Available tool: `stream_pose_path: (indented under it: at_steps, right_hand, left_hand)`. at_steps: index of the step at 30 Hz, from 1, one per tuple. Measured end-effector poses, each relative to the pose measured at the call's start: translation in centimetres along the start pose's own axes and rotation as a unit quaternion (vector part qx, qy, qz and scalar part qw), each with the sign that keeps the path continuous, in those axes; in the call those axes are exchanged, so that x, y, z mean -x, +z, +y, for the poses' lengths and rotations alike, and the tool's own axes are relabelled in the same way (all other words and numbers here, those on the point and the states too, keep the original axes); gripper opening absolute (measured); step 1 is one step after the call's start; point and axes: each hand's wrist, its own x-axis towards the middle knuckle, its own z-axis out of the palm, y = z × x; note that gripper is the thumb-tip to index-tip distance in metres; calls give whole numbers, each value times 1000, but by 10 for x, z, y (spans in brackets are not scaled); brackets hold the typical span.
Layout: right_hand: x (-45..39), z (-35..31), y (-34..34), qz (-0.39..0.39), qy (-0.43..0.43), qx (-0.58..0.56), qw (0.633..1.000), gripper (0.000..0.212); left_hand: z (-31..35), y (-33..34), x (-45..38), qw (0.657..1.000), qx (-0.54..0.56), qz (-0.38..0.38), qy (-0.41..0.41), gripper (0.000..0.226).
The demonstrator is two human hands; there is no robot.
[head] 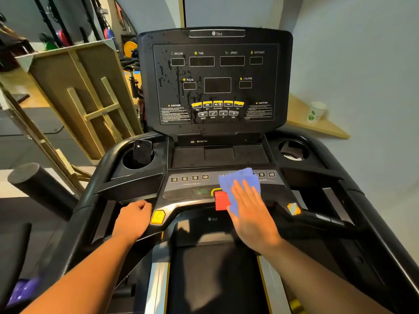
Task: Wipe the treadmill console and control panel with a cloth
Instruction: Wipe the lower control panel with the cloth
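My right hand (248, 208) lies flat and open on a blue cloth (238, 180) over the control panel (188, 189) — my left hand (133, 219) grips the near handrail (108, 225).

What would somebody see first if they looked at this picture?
Probably the bright blue cloth, pressed flat on the lower control panel by the right hand, right beside a red block-shaped stop button. Above it stands the big black upright console screen, with wet drips running down its left side. The left hand rests on the handrail by a yellow button.
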Motion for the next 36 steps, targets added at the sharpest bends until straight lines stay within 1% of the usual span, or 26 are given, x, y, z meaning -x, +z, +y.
stream_pose_path:
  at_steps: [2,5,7,8,10,14,17,19,21,22,24,26,27,29,31,32,34,36]
  right_hand:
    - [15,20,-4,21,21,30,999,60]
    - [24,50,-17,76,130,31,988,60]
    - [11,56,-29,51,214,34,975,55]
    - [0,53,-31,41,238,27,970,55]
    - [-20,35,-25,36,240,6,970,61]
    - [-32,-7,-9,-9,125,-17,992,69]
    - [-14,8,-9,-35,72,-32,996,66]
    - [8,28,-7,-43,48,5,998,67]
    - [22,46,-10,-25,72,11,997,63]
    - [23,50,-13,-3,100,-4,995,63]
    - [11,48,-19,29,184,-31,982,62]
    - [-9,32,-20,11,253,-47,966,65]
    - [-19,21,-19,12,261,-47,964,67]
    - [-38,-8,-18,17,236,-61,970,66]
    - [-55,-41,-16,-15,183,-82,980,65]
    - [-63,-60,-14,-39,148,-83,985,66]
    - [-74,-97,-8,-85,58,-41,994,67]
    - [-77,-124,-1,-104,-44,-14,993,68]
  left_hand:
    - [2,-1,1,1000,3,-2,-1,35]
    - [3,-1,3,1000,8,-3,-3,35]
    - [4,-1,3,1000,8,-1,-1,35]
    - [4,-1,3,1000,7,-2,0,36]
    - [4,-1,4,1000,8,-5,0,35]
    - [5,-1,4,1000,6,-4,0,35]
    - [6,-2,4,1000,3,-6,1,35]
    - [7,-2,4,1000,2,-6,0,35]
    - [6,-3,4,1000,3,-4,-2,36]
    - [6,-3,4,1000,5,-4,-4,36]
    - [7,-4,5,1000,10,-4,-7,35]
    - [8,-4,6,1000,13,-4,-6,35]
    - [8,-4,6,1000,15,-2,-6,35]
    - [9,-4,8,1000,15,3,-3,35]
    - [10,-4,9,1000,13,6,2,35]
    - [10,-4,9,1000,11,8,4,34]
    - [11,-5,10,1000,6,10,0,34]
    - [11,-4,9,1000,-2,16,-10,33]
